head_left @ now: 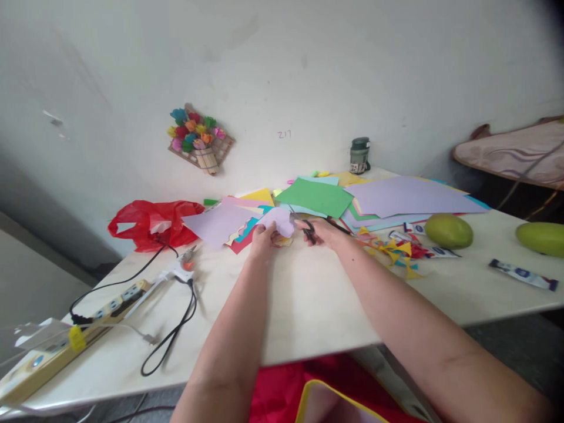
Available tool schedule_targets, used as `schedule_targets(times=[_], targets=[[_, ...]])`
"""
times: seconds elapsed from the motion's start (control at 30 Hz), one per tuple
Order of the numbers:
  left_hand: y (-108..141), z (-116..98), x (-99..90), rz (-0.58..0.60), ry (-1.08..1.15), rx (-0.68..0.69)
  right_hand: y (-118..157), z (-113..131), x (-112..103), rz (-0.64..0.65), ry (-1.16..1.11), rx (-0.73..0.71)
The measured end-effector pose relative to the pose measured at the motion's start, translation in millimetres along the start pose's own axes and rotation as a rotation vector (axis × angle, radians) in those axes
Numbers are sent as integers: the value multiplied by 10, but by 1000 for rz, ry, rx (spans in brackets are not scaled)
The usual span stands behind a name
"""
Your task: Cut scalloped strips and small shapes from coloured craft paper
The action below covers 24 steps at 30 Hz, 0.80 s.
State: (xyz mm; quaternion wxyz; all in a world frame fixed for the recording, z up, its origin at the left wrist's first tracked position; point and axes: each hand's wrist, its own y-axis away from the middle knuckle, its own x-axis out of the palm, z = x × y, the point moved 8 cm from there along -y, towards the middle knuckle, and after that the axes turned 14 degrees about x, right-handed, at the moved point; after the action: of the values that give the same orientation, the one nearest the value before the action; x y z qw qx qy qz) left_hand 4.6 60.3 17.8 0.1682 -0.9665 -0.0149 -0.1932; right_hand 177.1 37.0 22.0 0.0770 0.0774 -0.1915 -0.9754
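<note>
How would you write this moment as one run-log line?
left hand: holds pale purple paper piece | right hand: holds black-handled scissors | nearby: flat green paper sheet

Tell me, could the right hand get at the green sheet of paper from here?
Probably yes: the green sheet lies just beyond the right hand, its face largely uncovered. That hand holds scissors, though, so it may need to set them down first.

the handwritten number 217 (284, 134) stands in reddish strokes on the wall (273, 70), above and beyond the left grip (265, 237). labels on the tube (523, 274) far to the right of the right grip (324, 231) and on the flask (360, 156) beyond that grip cannot be read.
</note>
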Motion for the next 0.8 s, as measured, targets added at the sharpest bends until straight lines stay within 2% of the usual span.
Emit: schedule_targets(times=[0.17, 0.37, 0.53, 0.8], targets=[[-7, -1, -112, -110, -11, -20, -40, -22, 31, 127, 13, -30], [-19, -8, -143, -128, -2, -13, -43, -23, 45, 194, 0, -39], [-29, -38, -176, -143, 27, 44, -13, -5, 90, 277, 70, -82], [-15, -21, -177, -165, 43, 37, 26, -12, 149, 356, 153, -135]])
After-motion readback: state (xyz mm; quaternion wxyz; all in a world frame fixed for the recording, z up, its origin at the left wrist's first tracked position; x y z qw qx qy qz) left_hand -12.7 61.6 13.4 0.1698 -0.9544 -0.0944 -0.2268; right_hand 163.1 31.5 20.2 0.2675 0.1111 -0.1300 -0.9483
